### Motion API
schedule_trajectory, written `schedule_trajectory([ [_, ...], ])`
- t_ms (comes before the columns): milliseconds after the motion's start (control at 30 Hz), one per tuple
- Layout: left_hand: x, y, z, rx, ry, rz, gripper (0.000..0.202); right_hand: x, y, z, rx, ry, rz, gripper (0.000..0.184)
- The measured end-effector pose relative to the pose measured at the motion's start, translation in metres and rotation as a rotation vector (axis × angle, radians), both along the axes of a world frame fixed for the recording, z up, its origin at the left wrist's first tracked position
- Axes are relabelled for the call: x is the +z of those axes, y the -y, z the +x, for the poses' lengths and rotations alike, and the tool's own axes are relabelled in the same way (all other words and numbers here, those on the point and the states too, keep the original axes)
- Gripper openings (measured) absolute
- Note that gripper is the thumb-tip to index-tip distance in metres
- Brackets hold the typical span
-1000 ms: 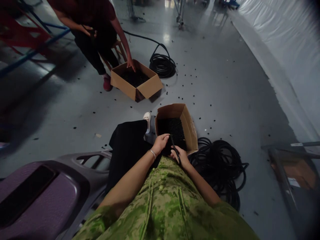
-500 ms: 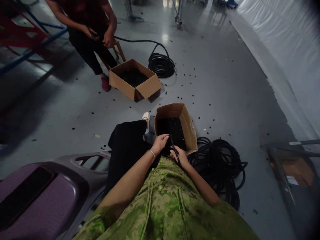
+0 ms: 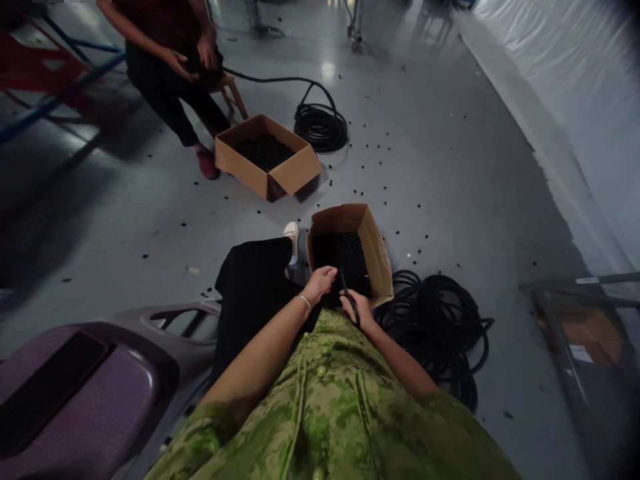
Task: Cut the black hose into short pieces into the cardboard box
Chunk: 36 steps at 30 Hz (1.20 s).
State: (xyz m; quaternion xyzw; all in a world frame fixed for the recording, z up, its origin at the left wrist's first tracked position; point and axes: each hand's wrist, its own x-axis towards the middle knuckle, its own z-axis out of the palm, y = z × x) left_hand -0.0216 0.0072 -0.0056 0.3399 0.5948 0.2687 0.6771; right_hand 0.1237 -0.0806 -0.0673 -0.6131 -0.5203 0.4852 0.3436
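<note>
My right hand is closed around a length of black tube, whose upper end points up toward my other hand. My left hand, with a bracelet at the wrist, has its fingertips pinched together just left of that end. Whatever is in the pinch is too small to make out. Both hands hover over the near edge of a cardboard box, which holds a heap of small black pieces. Tangled black tubing lies on the floor right of the box.
Ahead on the left, a co-worker sits behind another open cardboard box of black pieces. Beside it lies a coiled black tube. Small black bits dot the grey floor. A purple-seated chair stands at my left, and white sheeting hangs at right.
My hands have barely moved; a slightly wider gap shows between my left fingertips and the tube's end. The co-worker's hands have shifted. The whole view has tilted a little.
</note>
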Motion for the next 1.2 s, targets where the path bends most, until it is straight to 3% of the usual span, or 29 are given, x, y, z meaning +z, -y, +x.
schedule_trajectory([
  [700, -0.003, 0.001, 0.001, 0.022, -0.022, -0.018, 0.02, 0.005, -0.001, 0.002, 0.047, 0.278, 0.064, 0.028],
  [1200, 0.001, 0.004, -0.001, 0.014, 0.082, 0.05, 0.02, 0.017, -0.005, 0.008, 0.048, -0.023, -0.07, 0.04],
])
